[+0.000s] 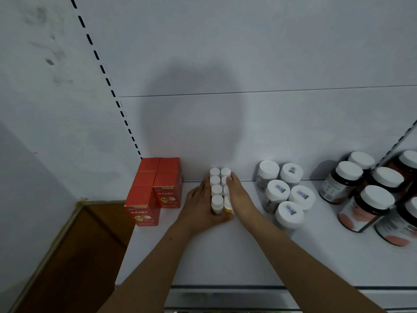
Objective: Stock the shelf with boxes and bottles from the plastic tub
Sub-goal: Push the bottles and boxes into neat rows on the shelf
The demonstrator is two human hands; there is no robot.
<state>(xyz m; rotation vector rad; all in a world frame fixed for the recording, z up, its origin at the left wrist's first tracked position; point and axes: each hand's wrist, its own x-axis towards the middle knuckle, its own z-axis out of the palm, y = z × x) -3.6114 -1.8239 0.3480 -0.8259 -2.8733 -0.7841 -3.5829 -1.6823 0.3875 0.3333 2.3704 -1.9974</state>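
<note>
Shelf point(203, 256): smooth white surface, matt, looks like painted metal; back panel point(248, 53) same finish, faintly smudged. Red boxes point(155, 188): printed cardboard, slight sheen. Small bottles point(217, 190): smooth white plastic caps, matt. White jars point(277, 193): plastic, paper labels. Dark jars point(361, 206): glossy, translucent brown plastic, white caps. Floor point(74, 256): brown, wood-look.

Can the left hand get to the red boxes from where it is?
Probably yes. The left hand presses the side of the small white-capped bottles, and the red boxes stand just to its left, with only bare shelf between them.
</note>
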